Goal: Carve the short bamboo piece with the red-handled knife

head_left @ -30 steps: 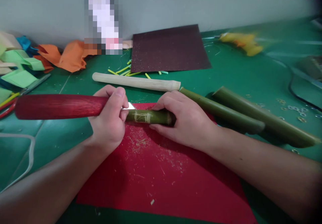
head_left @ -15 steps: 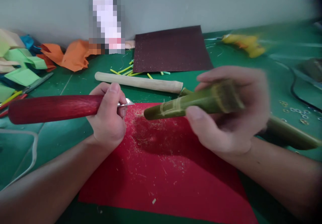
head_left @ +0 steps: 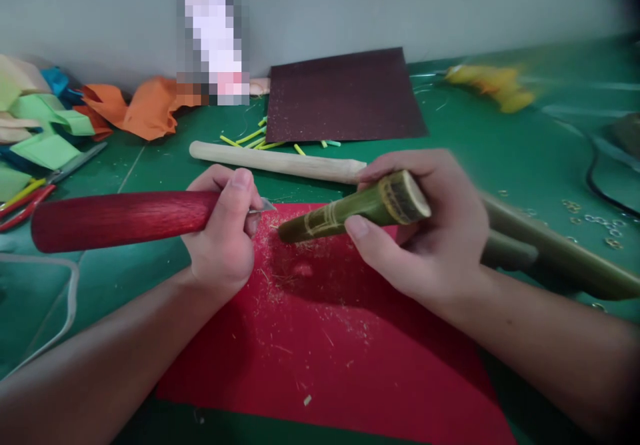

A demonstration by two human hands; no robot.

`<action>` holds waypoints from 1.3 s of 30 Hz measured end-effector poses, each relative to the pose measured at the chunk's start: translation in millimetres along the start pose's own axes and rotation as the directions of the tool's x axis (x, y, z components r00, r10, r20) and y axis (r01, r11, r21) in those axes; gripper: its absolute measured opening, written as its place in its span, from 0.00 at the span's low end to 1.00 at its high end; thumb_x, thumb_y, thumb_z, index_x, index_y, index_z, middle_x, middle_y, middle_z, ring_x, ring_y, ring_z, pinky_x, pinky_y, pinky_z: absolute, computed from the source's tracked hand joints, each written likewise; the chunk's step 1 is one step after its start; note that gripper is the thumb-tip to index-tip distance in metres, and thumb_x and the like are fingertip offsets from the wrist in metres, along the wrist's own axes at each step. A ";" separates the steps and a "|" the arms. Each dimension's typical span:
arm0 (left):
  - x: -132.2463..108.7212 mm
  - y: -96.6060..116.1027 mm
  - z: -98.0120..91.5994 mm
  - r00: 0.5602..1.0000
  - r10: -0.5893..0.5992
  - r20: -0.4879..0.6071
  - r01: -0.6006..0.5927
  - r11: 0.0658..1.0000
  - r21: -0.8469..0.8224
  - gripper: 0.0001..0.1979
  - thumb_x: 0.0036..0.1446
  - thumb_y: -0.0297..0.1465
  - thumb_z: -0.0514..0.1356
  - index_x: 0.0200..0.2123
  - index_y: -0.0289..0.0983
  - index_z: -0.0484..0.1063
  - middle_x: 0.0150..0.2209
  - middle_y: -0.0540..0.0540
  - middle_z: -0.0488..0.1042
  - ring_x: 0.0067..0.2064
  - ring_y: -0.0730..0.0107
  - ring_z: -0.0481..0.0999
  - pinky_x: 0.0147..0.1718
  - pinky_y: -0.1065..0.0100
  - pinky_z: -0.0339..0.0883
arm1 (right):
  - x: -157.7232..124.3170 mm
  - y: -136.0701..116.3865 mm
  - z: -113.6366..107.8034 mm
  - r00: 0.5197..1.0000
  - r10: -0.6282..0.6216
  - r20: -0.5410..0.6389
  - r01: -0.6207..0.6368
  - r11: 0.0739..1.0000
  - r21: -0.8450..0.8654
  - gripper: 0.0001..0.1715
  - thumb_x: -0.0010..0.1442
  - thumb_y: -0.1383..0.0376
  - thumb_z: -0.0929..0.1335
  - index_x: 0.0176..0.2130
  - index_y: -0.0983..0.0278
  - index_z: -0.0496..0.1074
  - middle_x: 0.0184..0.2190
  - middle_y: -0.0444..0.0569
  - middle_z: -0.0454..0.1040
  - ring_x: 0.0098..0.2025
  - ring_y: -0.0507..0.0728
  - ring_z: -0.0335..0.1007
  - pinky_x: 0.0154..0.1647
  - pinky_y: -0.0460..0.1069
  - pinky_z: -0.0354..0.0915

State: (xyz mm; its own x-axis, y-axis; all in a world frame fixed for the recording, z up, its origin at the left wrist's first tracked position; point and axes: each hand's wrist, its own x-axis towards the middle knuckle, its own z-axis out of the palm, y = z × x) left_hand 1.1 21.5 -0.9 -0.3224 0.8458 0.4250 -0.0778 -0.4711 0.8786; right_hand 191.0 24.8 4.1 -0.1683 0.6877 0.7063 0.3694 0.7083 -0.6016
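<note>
My left hand (head_left: 223, 228) is closed around a carving knife (head_left: 125, 221) with a thick red wooden handle. Its short metal blade points right, toward the bamboo piece, with a gap between them. In my right hand (head_left: 430, 225) is a short green bamboo piece (head_left: 367, 206), held between the thumb and the fingers. Pale carved bands ring it near its narrow left end, and the cut right end shows a pale face beside a dark node. Below both hands lies a red sheet (head_left: 320, 345) strewn with fine shavings.
A peeled pale stick (head_left: 270, 161) lies behind the hands, before a dark brown sheet (head_left: 345, 98). Green bamboo lengths (head_left: 560, 245) and small metal rings (head_left: 607, 221) are at right. Red-handled scissors (head_left: 30, 205) and orange paper (head_left: 150, 108) sit at left.
My right hand has moved left and turned the bamboo piece, so its cut end now faces me. The left hand with the knife has shifted slightly right.
</note>
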 end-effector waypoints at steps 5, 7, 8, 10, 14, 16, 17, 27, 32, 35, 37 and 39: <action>1.9 1.7 1.2 1.000 0.009 -0.012 -0.008 0.999 0.045 0.16 0.60 0.32 0.59 0.19 0.38 0.65 0.14 0.55 0.58 0.15 0.81 0.57 0.17 0.69 0.53 | -1.9 2.9 3.9 0.980 0.174 0.100 -0.185 0.976 0.117 0.13 0.55 0.66 0.72 0.40 0.58 0.67 0.35 0.44 0.72 0.31 0.52 0.68 0.32 0.51 0.67; 2.8 1.4 1.3 1.000 0.016 -0.024 -0.014 0.998 0.059 0.17 0.60 0.32 0.59 0.19 0.39 0.65 0.14 0.55 0.57 0.14 0.82 0.56 0.16 0.69 0.52 | -1.4 3.9 3.5 0.976 0.184 0.119 -0.196 0.975 0.106 0.12 0.56 0.66 0.71 0.40 0.57 0.67 0.34 0.43 0.71 0.30 0.52 0.67 0.32 0.51 0.67; 3.2 1.0 1.3 0.999 0.022 -0.023 -0.021 0.998 0.059 0.16 0.60 0.32 0.59 0.19 0.39 0.65 0.14 0.55 0.57 0.14 0.82 0.56 0.16 0.69 0.51 | -1.2 4.1 2.9 0.981 0.166 0.105 -0.176 0.980 0.092 0.11 0.57 0.65 0.71 0.40 0.57 0.67 0.34 0.43 0.71 0.31 0.53 0.68 0.33 0.51 0.67; 3.3 0.3 1.3 0.999 0.033 -0.015 -0.032 0.999 0.042 0.17 0.60 0.31 0.58 0.19 0.39 0.66 0.14 0.55 0.57 0.14 0.81 0.56 0.15 0.69 0.51 | -1.0 3.9 1.1 0.994 0.108 0.022 -0.109 0.992 0.063 0.09 0.58 0.64 0.69 0.40 0.57 0.68 0.37 0.45 0.72 0.34 0.55 0.69 0.35 0.53 0.67; 1.9 0.2 2.0 1.000 0.011 -0.024 -0.010 1.000 0.022 0.17 0.60 0.31 0.59 0.19 0.39 0.67 0.14 0.54 0.59 0.15 0.80 0.56 0.16 0.70 0.54 | -1.0 2.0 -3.1 0.972 -0.037 -0.232 0.046 0.998 0.036 0.09 0.57 0.60 0.69 0.40 0.57 0.70 0.40 0.50 0.72 0.33 0.57 0.68 0.36 0.56 0.67; 1.5 0.1 2.1 0.999 -0.015 -0.037 0.016 1.000 0.021 0.16 0.60 0.31 0.59 0.19 0.39 0.67 0.15 0.54 0.60 0.15 0.80 0.56 0.16 0.70 0.55 | 0.0 0.5 -4.7 0.982 -0.002 -0.189 -0.005 0.999 -0.034 0.08 0.58 0.61 0.67 0.41 0.56 0.69 0.40 0.49 0.72 0.36 0.59 0.70 0.38 0.58 0.68; 1.5 -0.3 1.8 0.999 -0.019 -0.037 0.020 1.000 0.021 0.16 0.60 0.32 0.60 0.19 0.39 0.67 0.15 0.54 0.60 0.15 0.80 0.56 0.16 0.70 0.55 | 0.8 -0.3 -5.3 0.991 -0.009 -0.131 0.001 0.998 -0.058 0.10 0.55 0.63 0.68 0.41 0.56 0.69 0.39 0.49 0.72 0.35 0.59 0.71 0.37 0.57 0.68; 1.5 -2.4 0.0 1.000 -0.016 -0.012 0.016 1.000 0.008 0.17 0.59 0.35 0.63 0.19 0.39 0.67 0.14 0.54 0.61 0.15 0.80 0.56 0.15 0.69 0.51 | 2.6 -0.3 0.3 0.994 0.018 -0.104 -0.017 1.000 0.016 0.10 0.53 0.67 0.68 0.38 0.59 0.69 0.36 0.46 0.73 0.35 0.55 0.69 0.36 0.53 0.68; 4.3 8.7 6.7 0.995 -0.101 -0.012 0.102 0.993 0.066 0.16 0.59 0.36 0.62 0.20 0.39 0.68 0.14 0.55 0.59 0.15 0.80 0.57 0.13 0.71 0.51 | 4.6 4.6 5.2 0.958 0.220 0.182 -0.237 0.968 0.079 0.10 0.53 0.64 0.72 0.37 0.60 0.69 0.30 0.41 0.71 0.29 0.51 0.66 0.29 0.49 0.65; 7.4 11.0 8.3 0.984 -0.171 0.044 0.166 0.981 0.098 0.17 0.58 0.39 0.64 0.20 0.39 0.68 0.15 0.54 0.60 0.15 0.80 0.58 0.12 0.73 0.51 | 5.5 7.5 7.2 0.876 0.282 0.392 -0.311 0.950 0.010 0.11 0.52 0.63 0.72 0.36 0.60 0.69 0.29 0.42 0.72 0.27 0.52 0.66 0.28 0.49 0.65; 8.4 11.1 8.7 0.971 -0.227 0.074 0.214 0.966 0.148 0.17 0.57 0.38 0.65 0.20 0.38 0.68 0.14 0.54 0.60 0.15 0.80 0.58 0.12 0.74 0.51 | 5.2 10.4 8.2 0.865 0.268 0.425 -0.284 0.959 -0.028 0.11 0.51 0.63 0.72 0.37 0.61 0.70 0.31 0.44 0.74 0.29 0.53 0.68 0.31 0.49 0.66; 8.6 12.0 9.5 0.947 -0.303 0.106 0.273 0.933 0.234 0.16 0.56 0.37 0.65 0.19 0.37 0.69 0.14 0.54 0.61 0.15 0.81 0.58 0.12 0.74 0.50 | 4.8 13.9 9.0 0.865 0.228 0.446 -0.229 0.972 -0.053 0.12 0.50 0.65 0.71 0.38 0.61 0.71 0.35 0.47 0.76 0.34 0.55 0.70 0.36 0.51 0.68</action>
State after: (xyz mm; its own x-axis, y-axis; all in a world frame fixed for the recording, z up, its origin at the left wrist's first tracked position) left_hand 6.4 25.4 15.3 -0.1821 0.9703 0.1589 0.0599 -0.1504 0.9868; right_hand 187.1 39.4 -4.3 -0.4694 0.8277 0.3075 0.4461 0.5228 -0.7264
